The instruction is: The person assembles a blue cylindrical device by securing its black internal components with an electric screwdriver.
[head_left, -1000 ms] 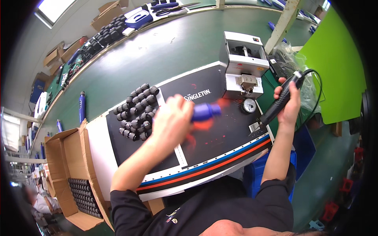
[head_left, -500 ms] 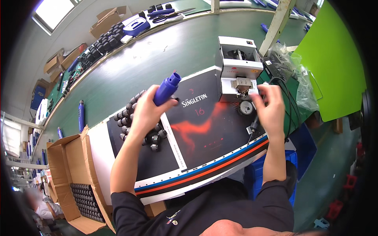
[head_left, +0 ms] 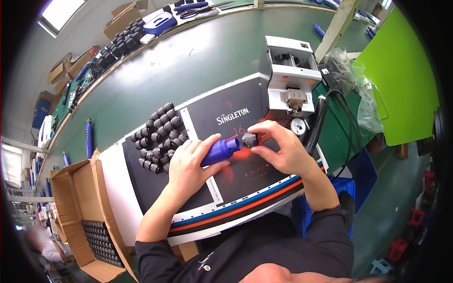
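Observation:
My left hand [head_left: 191, 162] is closed around a blue plastic tube housing [head_left: 218, 153], which lies almost level with its narrower open end toward the right. A thin red wire shows near that end. Between the thumb and fingers of my right hand [head_left: 283, 148] is a small black ring-shaped cap [head_left: 249, 140], held just off the housing's open end. Both hands are above the dark printed mat [head_left: 245, 188]. Left of my left hand, several similar black caps [head_left: 158, 129] sit grouped on the mat.
A white screw-feeder machine [head_left: 290, 78] stands at the back right, with a black electric screwdriver [head_left: 317, 123] and its cable beside it. An open cardboard box [head_left: 75, 188] holding black parts is at the left. Blue housings [head_left: 89, 137] stand behind it; a blue bin [head_left: 347, 188] is below right.
My left hand has come down and turned the housing from upright to pointing right. My right hand has moved left, away from the machine, and now pinches the black cap at the housing's end.

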The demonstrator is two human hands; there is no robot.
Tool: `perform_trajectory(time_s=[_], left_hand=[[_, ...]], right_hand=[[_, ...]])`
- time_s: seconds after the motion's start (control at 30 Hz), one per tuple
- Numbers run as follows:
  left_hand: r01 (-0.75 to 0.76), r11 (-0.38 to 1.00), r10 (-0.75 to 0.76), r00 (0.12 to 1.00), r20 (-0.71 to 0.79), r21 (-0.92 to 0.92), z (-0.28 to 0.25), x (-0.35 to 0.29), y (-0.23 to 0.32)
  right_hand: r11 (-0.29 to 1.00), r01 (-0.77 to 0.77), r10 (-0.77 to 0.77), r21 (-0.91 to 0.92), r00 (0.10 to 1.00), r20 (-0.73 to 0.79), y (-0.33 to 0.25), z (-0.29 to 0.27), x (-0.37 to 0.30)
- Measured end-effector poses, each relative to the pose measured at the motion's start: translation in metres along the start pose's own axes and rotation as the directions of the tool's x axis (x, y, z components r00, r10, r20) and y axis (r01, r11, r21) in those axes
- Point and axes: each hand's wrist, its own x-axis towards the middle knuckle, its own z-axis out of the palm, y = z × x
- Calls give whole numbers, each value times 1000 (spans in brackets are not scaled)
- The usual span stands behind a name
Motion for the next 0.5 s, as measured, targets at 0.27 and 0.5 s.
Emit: perform_trajectory(time_s=[0.27, 0.5], left_hand=[[-97, 980, 103, 994, -26, 174, 0, 1, 5], [-7, 986, 8, 1000, -7, 167, 1, -5, 7]], right_hand=[[999, 33, -34, 7, 995, 93, 13, 8, -5], [996, -79, 70, 43, 980, 188, 11, 13, -6]])
